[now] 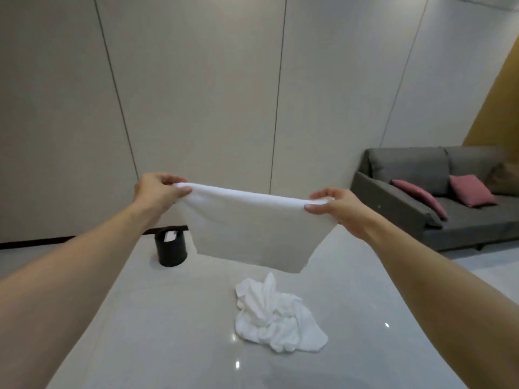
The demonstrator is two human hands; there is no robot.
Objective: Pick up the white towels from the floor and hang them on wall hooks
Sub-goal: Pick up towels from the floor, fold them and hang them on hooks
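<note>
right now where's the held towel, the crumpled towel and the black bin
held towel [247, 226], head view, middle of the hanging cloth
crumpled towel [276, 318], head view, centre of the heap
black bin [171, 248], head view, front wall

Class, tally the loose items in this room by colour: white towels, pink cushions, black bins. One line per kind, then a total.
White towels: 2, the held towel and the crumpled towel on the floor
Pink cushions: 2, and
Black bins: 1
Total: 5

Soft white cloth towel [247, 228], matt; floor [174, 318] glossy, smooth tile; sofa [438, 220] looks like matt fabric.
</note>
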